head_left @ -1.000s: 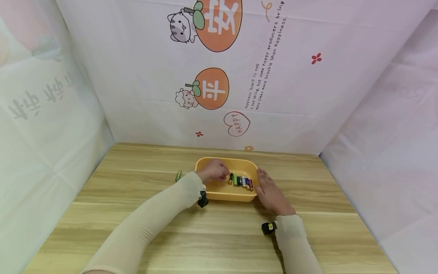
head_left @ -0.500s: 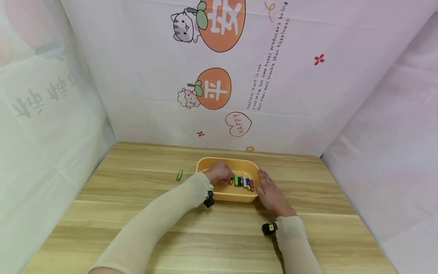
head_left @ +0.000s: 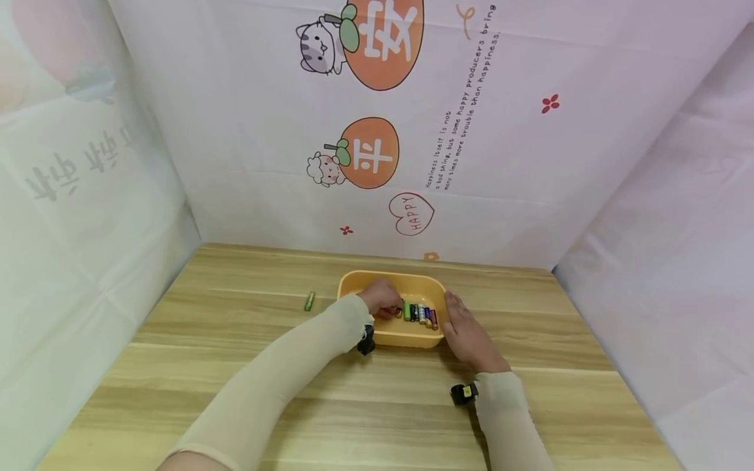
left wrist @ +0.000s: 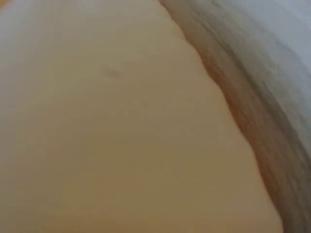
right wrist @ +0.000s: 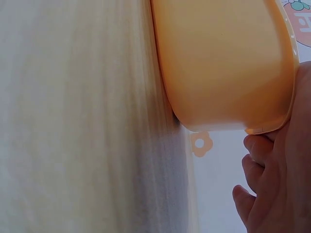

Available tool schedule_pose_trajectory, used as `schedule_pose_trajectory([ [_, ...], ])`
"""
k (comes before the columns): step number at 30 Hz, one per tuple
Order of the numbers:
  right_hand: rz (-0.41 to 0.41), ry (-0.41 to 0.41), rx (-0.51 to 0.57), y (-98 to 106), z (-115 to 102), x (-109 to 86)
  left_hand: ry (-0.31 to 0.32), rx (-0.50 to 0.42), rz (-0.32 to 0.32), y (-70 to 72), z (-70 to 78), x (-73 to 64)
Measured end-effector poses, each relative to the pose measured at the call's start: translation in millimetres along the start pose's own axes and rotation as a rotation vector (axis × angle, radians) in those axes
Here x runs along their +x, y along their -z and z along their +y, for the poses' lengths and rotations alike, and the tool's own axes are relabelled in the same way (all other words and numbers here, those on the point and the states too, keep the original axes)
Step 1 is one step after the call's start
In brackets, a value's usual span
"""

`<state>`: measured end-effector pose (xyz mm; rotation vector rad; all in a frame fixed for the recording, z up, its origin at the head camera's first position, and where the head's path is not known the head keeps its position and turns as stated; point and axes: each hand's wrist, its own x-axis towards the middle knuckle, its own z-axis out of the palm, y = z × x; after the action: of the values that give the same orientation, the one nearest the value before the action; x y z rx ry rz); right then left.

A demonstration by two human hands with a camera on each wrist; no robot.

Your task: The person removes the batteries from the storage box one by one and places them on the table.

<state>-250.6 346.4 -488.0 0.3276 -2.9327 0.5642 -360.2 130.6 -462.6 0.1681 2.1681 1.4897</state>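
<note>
A yellow plastic box [head_left: 406,340] stands on the table, with a row of several batteries [head_left: 421,314] side by side in its right half. My left hand [head_left: 381,297] reaches inside, its fingers curled at the left end of the row. They pinch a black and gold battery [head_left: 399,313], mostly hidden under the fingertips. My right hand [head_left: 469,337] lies flat along the outside of the box's right end, fingers straight and touching the wall. The right wrist view shows this hand [right wrist: 279,184] by the box's rim. Pale sleeve cloth fills most of the left wrist view.
A single green battery [head_left: 309,301] lies on the wooden table [head_left: 235,340], left of the box. Printed white cloth [head_left: 483,216] hangs behind the table and along both sides.
My left hand has shifted right inside the box, onto the battery at the row's left end, covering more of it. My right hand keeps its place against the box.
</note>
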Motion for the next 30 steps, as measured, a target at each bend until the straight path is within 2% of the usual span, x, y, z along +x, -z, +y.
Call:
schedule_pose_trajectory([
  [3,0.009,0.005,0.012,0.7,-0.9,0.3,-0.021,0.041,0.010,-2.7,2.2,0.2],
  [9,0.005,0.014,0.024,0.7,-2.1,0.2,-0.022,0.099,0.012,-5.3,0.0,3.2],
  [19,0.003,0.018,0.031,3.5,-1.5,-2.1,-0.041,0.104,-0.022,-6.7,-2.5,6.3],
  [25,0.012,0.031,0.043,1.9,-0.8,-0.4,-0.041,0.183,-0.019,-5.8,1.8,4.9],
  [30,0.000,0.019,0.043,0.0,-1.3,0.6,-0.053,0.247,-0.041,-4.2,0.6,5.5],
])
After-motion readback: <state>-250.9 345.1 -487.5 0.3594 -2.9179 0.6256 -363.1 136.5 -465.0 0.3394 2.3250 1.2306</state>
